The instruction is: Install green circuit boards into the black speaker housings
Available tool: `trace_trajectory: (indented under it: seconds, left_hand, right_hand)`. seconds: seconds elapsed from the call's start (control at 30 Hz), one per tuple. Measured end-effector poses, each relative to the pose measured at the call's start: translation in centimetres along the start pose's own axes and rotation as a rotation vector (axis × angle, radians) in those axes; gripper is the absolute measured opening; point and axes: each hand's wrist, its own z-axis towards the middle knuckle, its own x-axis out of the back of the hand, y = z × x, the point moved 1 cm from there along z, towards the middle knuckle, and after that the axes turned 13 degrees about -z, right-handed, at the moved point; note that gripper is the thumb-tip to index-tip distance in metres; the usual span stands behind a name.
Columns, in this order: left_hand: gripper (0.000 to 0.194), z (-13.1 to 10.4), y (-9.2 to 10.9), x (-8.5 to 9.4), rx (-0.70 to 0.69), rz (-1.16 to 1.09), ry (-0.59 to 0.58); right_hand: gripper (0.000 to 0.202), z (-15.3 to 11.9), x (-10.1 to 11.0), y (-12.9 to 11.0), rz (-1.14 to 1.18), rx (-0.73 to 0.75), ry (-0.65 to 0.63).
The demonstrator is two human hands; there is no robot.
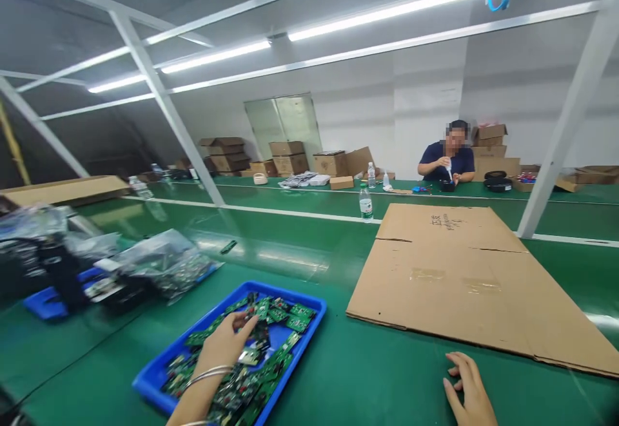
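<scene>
A blue plastic tray (316,323) full of small green circuit boards (300,316) lies on the green table in front of me. My left hand (227,342), with bracelets on its wrist, reaches into the tray. Its thumb and fingers close around a circuit board among the others; the fingertips hide part of it. To the right, my right hand (469,390) is over the green surface near the cardboard edge, thumb apart from loosely bent fingers, holding nothing. A large flat cardboard sheet (445,258) lies just beyond it.
Left of the tray, a clear plastic bag (164,258) of parts lies beside black equipment (62,271). One loose circuit board (229,247) and a water bottle (366,203) are farther back. Across the bench, a person (447,158) works near boxes (287,157). White frame posts (561,110) rise nearby.
</scene>
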Motion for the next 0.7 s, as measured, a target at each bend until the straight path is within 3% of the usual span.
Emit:
trace_trajectory:
  seconds: [0.17,0.33,0.43,0.6,0.7]
  left_hand:
    - [0.018,-2.0,1.0,-1.0,0.216,-0.419,-0.141]
    - [0.027,-5.6,2.9,-3.6,0.289,-0.704,-0.286]
    - [0.031,-8.6,4.4,-6.0,0.341,-0.802,-0.464]
    - [0.039,-14.4,6.5,-10.5,0.490,-1.007,-0.889]
    - [0.041,-16.8,6.8,-12.5,0.504,-1.003,-1.025]
  right_hand:
    - [0.024,0.5,0.7,-0.1,0.001,-0.011,-0.080]
    - [0.023,-0.1,0.9,-2.1,-0.014,0.038,-0.002]
    - [0.027,-1.6,1.1,-4.4,0.031,0.140,0.016]
    - [0.062,-4.1,1.4,-8.3,0.130,0.253,-0.157]
    - [0.055,-4.3,1.7,-9.2,0.147,0.276,-0.140]
